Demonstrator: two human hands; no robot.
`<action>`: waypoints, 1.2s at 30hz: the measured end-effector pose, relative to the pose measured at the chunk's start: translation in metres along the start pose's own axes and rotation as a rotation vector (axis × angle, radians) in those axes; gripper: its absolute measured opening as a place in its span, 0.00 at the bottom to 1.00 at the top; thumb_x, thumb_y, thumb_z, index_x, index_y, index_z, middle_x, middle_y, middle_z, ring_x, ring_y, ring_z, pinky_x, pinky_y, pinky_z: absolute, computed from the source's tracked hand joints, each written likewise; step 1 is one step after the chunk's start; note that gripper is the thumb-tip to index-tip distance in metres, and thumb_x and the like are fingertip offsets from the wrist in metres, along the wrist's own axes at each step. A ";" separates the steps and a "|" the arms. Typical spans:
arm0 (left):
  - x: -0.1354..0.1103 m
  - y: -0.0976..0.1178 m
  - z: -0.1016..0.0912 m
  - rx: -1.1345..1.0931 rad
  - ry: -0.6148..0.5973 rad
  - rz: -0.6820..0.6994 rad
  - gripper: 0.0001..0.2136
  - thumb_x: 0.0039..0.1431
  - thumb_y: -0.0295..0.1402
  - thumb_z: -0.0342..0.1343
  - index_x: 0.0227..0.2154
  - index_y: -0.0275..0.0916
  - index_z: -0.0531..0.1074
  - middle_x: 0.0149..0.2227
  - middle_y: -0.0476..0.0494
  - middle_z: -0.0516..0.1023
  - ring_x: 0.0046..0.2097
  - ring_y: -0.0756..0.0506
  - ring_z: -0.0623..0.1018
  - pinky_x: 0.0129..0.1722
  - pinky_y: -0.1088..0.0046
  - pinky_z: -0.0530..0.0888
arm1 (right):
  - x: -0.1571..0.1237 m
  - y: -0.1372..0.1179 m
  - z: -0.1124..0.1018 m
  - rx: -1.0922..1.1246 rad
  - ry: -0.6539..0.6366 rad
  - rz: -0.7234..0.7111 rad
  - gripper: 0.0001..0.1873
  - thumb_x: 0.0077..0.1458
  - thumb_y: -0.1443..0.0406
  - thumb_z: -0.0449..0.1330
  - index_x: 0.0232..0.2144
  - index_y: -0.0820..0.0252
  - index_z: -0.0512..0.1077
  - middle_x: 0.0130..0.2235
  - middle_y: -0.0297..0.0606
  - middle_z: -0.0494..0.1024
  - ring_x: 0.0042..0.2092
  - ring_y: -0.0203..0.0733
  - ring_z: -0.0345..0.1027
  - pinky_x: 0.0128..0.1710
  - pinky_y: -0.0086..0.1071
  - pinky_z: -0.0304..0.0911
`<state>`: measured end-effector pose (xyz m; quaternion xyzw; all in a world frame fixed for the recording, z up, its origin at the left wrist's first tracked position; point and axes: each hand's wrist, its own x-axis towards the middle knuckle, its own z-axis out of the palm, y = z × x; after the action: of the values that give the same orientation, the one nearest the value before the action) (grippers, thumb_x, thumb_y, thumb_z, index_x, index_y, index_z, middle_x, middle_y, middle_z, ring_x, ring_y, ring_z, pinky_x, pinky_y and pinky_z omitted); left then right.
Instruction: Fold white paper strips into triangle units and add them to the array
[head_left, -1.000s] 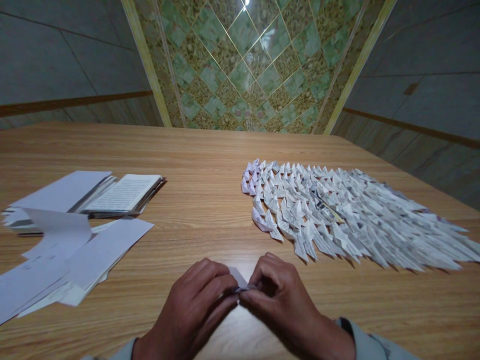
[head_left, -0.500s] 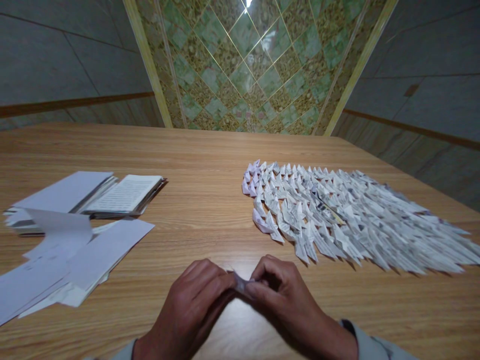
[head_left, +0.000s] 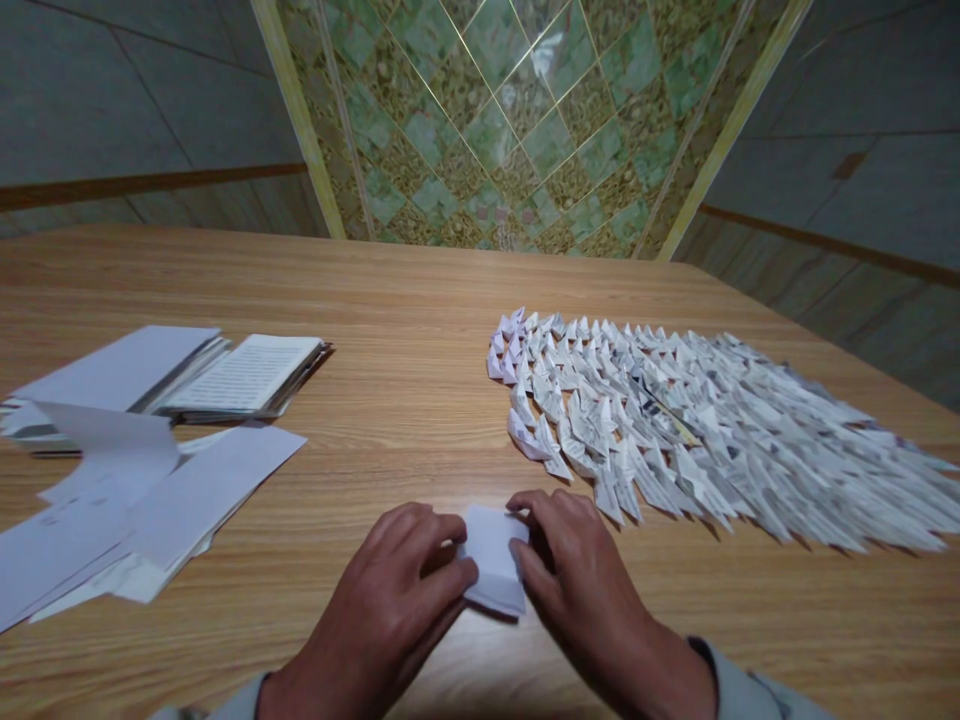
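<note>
Between my hands, just above the table at the front middle, is a small folded piece of white paper. Its broad face is turned up towards me and its lower edge shows layers. My left hand grips the left edge, thumb in front and fingers curled behind. The right edge is pinched by my right hand, whose thumb and index finger press on it. To the right of my hands stand rows of folded paper boats, mostly white printed paper, with a few pale purple ones at the left end.
Loose white sheets lie spread on the wooden table at the left. Behind them are a stack of paper and a stack of printed pages. Tiled walls rise beyond the table.
The folded paper was seen narrow and in shadow; now its flat white face is turned up. My hands have moved slightly apart around it, and the view has shifted a little.
</note>
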<state>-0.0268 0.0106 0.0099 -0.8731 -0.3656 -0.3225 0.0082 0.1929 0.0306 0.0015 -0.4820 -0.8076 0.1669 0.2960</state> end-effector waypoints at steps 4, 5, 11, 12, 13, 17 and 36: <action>0.004 -0.002 0.001 -0.086 -0.053 0.032 0.09 0.71 0.27 0.49 0.37 0.39 0.74 0.39 0.42 0.80 0.39 0.42 0.73 0.41 0.64 0.67 | 0.002 -0.001 -0.002 -0.026 0.012 -0.051 0.12 0.55 0.75 0.61 0.40 0.57 0.72 0.34 0.36 0.76 0.37 0.46 0.66 0.39 0.37 0.56; 0.004 -0.002 0.002 -0.113 -0.070 0.036 0.09 0.71 0.28 0.49 0.36 0.40 0.73 0.37 0.44 0.80 0.37 0.43 0.73 0.39 0.65 0.67 | 0.002 -0.001 -0.003 -0.028 0.018 -0.057 0.11 0.56 0.75 0.61 0.40 0.58 0.72 0.34 0.36 0.76 0.37 0.46 0.66 0.38 0.37 0.55; 0.003 0.001 0.004 -0.048 -0.033 0.038 0.13 0.74 0.28 0.45 0.35 0.39 0.73 0.37 0.45 0.82 0.36 0.44 0.74 0.40 0.64 0.67 | 0.001 -0.001 -0.001 0.003 0.021 -0.076 0.09 0.57 0.76 0.58 0.34 0.59 0.73 0.30 0.35 0.75 0.35 0.45 0.64 0.39 0.37 0.52; 0.003 0.002 0.005 -0.029 -0.031 0.049 0.14 0.74 0.29 0.44 0.36 0.39 0.73 0.38 0.45 0.83 0.37 0.44 0.74 0.41 0.64 0.67 | 0.001 -0.001 0.000 0.006 0.020 -0.080 0.09 0.57 0.76 0.57 0.33 0.59 0.73 0.29 0.35 0.75 0.35 0.44 0.64 0.39 0.38 0.52; 0.002 0.004 0.007 -0.019 -0.040 0.061 0.14 0.75 0.29 0.43 0.37 0.39 0.74 0.38 0.45 0.83 0.37 0.44 0.73 0.42 0.63 0.67 | 0.002 -0.002 0.000 0.010 0.020 -0.082 0.09 0.56 0.76 0.57 0.32 0.59 0.73 0.29 0.35 0.74 0.35 0.44 0.63 0.39 0.38 0.51; -0.002 0.006 0.014 -0.057 -0.078 0.074 0.12 0.72 0.26 0.47 0.34 0.39 0.73 0.33 0.47 0.81 0.33 0.46 0.72 0.39 0.65 0.66 | 0.002 -0.002 0.002 0.028 0.034 -0.083 0.10 0.55 0.77 0.57 0.33 0.59 0.74 0.29 0.35 0.74 0.35 0.44 0.63 0.40 0.38 0.51; -0.003 0.010 0.018 -0.088 -0.156 -0.193 0.11 0.69 0.31 0.51 0.29 0.40 0.71 0.33 0.46 0.76 0.34 0.44 0.72 0.35 0.67 0.64 | -0.003 -0.001 0.002 0.018 -0.106 -0.199 0.14 0.45 0.81 0.57 0.29 0.59 0.71 0.32 0.35 0.71 0.37 0.43 0.61 0.41 0.37 0.51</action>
<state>-0.0122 0.0062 -0.0039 -0.8559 -0.4327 -0.2686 -0.0897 0.1919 0.0278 0.0002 -0.3874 -0.8644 0.1692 0.2724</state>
